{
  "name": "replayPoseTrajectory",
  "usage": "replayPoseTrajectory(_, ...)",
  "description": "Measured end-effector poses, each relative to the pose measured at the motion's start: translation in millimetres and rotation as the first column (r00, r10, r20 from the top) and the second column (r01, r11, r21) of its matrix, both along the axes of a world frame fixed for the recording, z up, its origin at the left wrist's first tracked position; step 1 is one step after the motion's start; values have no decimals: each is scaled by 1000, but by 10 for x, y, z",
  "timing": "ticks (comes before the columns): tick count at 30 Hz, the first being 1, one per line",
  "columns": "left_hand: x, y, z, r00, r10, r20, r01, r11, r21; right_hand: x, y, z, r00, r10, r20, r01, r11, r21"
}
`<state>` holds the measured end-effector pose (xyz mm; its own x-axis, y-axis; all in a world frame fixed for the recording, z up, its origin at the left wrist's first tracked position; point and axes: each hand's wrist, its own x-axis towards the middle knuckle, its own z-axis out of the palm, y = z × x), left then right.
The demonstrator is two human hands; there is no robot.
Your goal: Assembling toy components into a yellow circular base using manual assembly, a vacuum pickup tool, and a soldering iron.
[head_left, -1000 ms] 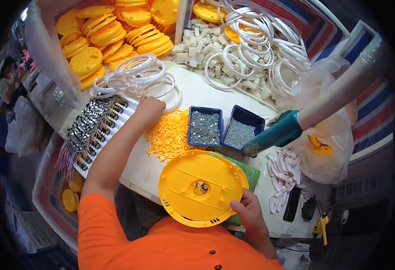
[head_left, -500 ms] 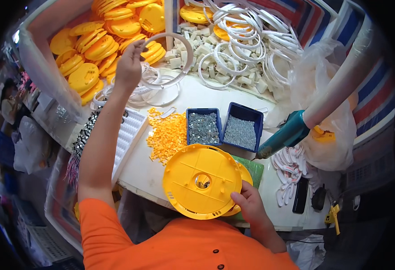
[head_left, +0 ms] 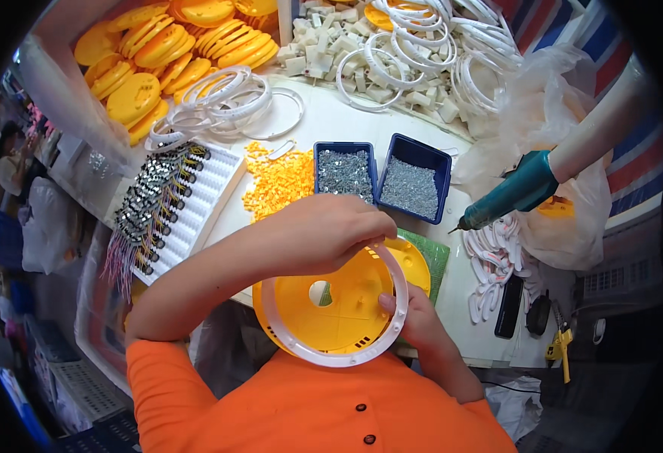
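Observation:
My left hand (head_left: 339, 232) grips the top of a white plastic ring (head_left: 352, 356), its fingertips pinched on the rim. The ring hangs in front of a round yellow plastic disc (head_left: 339, 318), overlapping most of it; whether they touch I cannot tell. My right hand (head_left: 420, 317) holds that disc by its right edge, thumb on the near face and the other fingers behind. A round hole shows near the disc's middle. Behind it, another yellow disc (head_left: 414, 264) lies on a green mat (head_left: 438, 255). My left forearm hides the disc's upper left.
Two blue bins (head_left: 442, 192) of small metal parts stand beyond my hands, beside loose yellow pieces (head_left: 278, 181). A white tray (head_left: 229, 177) with wired parts sits left, near piled white rings (head_left: 229, 102). A teal power screwdriver (head_left: 509, 192) hangs at right above white curved pieces (head_left: 486, 275).
My left hand has brought the white ring from the far pile down and right, over the yellow disc. My right hand still holds the disc, now partly covered.

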<state>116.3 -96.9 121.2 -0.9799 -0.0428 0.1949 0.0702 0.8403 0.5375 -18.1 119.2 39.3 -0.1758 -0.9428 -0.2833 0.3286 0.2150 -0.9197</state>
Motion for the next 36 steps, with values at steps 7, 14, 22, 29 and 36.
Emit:
replayPoseTrajectory(7, 659, -52, -85, 762, 596, -254, -349, 707, 615, -118, 160, -127, 993, 19, 113, -24, 999, 35)
replayPoseTrajectory(14, 1168, 503, -1236, 914, 400, 64, 137, -453, 881, -261, 76, -88, 988, 131, 78, -132, 991, -1)
replayPoseTrajectory(22, 944, 705, -1151, 865, 475, 164, 12, -346, 938, -368, 65, 28, 897, -261, -357, 205, 960, -189)
replayPoseTrajectory(29, 936, 769, -1225, 796, 560, 230, -76, -285, 956, -211, -56, 147, 588, -305, -749, 137, 950, -280)
replayPoseTrajectory(36, 849, 752, -1234, 852, 515, 97, 38, -245, 969, -216, -106, 88, 460, -308, -833, 52, 946, -321)
